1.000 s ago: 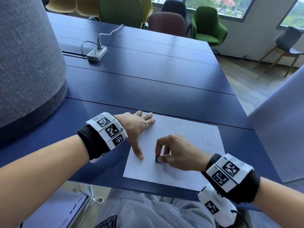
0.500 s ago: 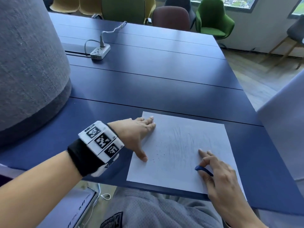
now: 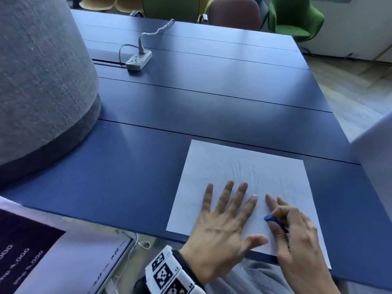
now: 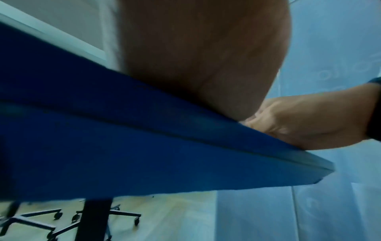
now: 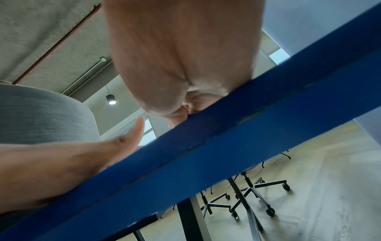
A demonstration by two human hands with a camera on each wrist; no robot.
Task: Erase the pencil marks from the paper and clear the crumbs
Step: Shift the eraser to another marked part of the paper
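My left hand (image 3: 220,228) lies flat on the paper (image 3: 244,179), its fingers (image 3: 228,195) straight and spread, thumb out to the side near the front edge of the sheet. My right hand (image 3: 297,236) sits just beside it on the right part of the paper. Its thumb and a bent finger pinch a small blue eraser (image 3: 273,221), while two other fingers stretch forward with their tips on the sheet. The eraser is held just above the paper, near my left thumb and index finger.

The paper rests on the blue surface (image 3: 191,107) at its near edge, and its near right corner juts past that edge. Faint grey pencil marks (image 3: 246,170) show across the upper middle of the sheet, ahead of my fingertips. A few tiny dark specks lie on the left part; whether they are crumbs I cannot tell.

Farther back on the surface sits a white power strip (image 3: 139,60) with its cable. A large grey fabric shape (image 3: 40,77) stands to the left.
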